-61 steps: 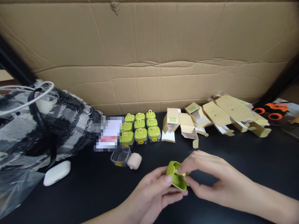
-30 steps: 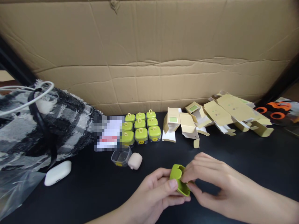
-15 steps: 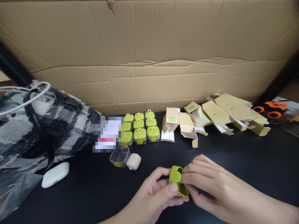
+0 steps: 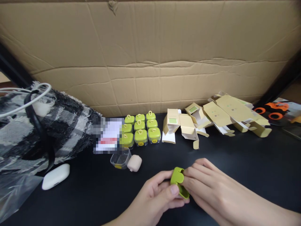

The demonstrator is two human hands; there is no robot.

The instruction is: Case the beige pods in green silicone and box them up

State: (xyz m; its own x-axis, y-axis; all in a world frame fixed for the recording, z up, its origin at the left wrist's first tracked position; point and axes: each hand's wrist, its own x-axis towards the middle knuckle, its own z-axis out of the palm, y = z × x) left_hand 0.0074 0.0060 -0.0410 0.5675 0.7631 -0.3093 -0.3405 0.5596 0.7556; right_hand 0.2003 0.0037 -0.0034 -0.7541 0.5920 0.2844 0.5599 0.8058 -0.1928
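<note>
My left hand [image 4: 157,196] is closed round a hollow green lid [image 4: 176,178], with the thumb on its near side and the fingers behind and below. The lid is tilted, its open side facing right. My right hand [image 4: 209,185] grips the lid's right side, and its fingertips reach into the hollow, where they are hidden. Beyond my left hand, a clear plastic cup [image 4: 121,158] with a yellow label stands on the black table [image 4: 94,194]. Touching the cup is a small pale pink earbud case [image 4: 134,163].
Several green-lidded clear containers [image 4: 141,135] stand in rows at the back. Opened small cartons [image 4: 172,121] and flattened ones [image 4: 222,111] lie right of them. At the left are a white rounded device [image 4: 55,176], a plastic bag [image 4: 18,191] and checked fabric [image 4: 68,125]. Cardboard [image 4: 150,47] walls the back.
The right hand's fingers have shifted slightly against the lid, and its thumb is now tucked out of sight. The left hand's hold and the objects on the table stay the same.
</note>
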